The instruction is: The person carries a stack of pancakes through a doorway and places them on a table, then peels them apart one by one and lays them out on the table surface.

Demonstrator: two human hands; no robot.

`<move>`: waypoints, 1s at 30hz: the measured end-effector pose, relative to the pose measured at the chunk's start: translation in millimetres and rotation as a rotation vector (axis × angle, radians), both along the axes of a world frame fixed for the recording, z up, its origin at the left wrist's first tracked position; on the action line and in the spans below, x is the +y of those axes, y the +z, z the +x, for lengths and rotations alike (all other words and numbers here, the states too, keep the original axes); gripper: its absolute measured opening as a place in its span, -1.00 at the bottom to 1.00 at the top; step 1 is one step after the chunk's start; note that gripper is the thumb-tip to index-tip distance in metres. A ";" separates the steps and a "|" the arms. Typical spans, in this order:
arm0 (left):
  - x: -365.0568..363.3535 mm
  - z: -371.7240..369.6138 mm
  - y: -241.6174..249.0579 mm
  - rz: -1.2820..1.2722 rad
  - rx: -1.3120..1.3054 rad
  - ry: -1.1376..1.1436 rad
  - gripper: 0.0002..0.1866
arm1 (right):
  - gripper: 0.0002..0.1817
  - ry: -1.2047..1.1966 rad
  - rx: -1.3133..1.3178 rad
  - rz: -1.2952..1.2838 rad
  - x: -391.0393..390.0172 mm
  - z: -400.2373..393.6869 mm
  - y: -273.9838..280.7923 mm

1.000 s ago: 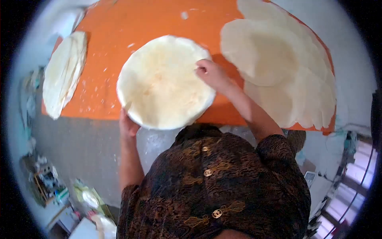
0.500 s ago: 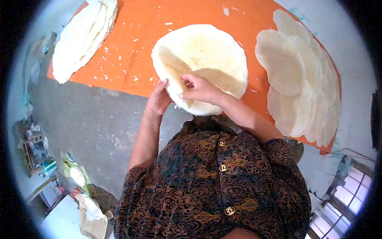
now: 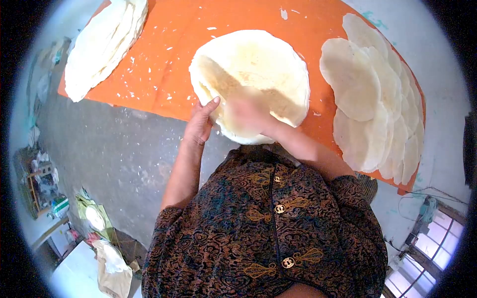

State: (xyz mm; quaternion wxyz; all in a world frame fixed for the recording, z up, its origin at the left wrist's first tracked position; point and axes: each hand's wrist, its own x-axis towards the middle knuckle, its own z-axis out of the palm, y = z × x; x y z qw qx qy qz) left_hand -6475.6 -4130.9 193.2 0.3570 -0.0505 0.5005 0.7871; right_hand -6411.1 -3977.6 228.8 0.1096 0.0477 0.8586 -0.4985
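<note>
A stack of thin, round, pale flatbreads (image 3: 258,54) lies on the orange tabletop in front of me, its near edge reaching the table's edge. My left hand (image 3: 200,123) grips the stack's near left rim, thumb on top and the other fingers mostly hidden underneath. Over the near part of the stack is my right hand (image 3: 247,111), smeared so that its fingers cannot be made out. A raised or folded edge shows beside my left thumb.
Thin rounds (image 3: 377,104) overlap along the right side of the orange table (image 3: 171,35). Another layered pile (image 3: 107,47) sits at the far left. Small white flakes are scattered on the tabletop. A paper bag (image 3: 113,273) stands at lower left, and a barred window (image 3: 432,243) is at lower right.
My right hand has gone from a clear pinch-like pose near the left rim to a blur slightly further right. My left thumb has shifted a little to the right along the rim.
</note>
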 end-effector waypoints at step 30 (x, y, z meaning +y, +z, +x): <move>-89.6 -111.3 -53.0 -0.235 -0.111 0.067 -0.56 | -0.74 -0.488 0.553 0.904 296.8 -114.4 161.2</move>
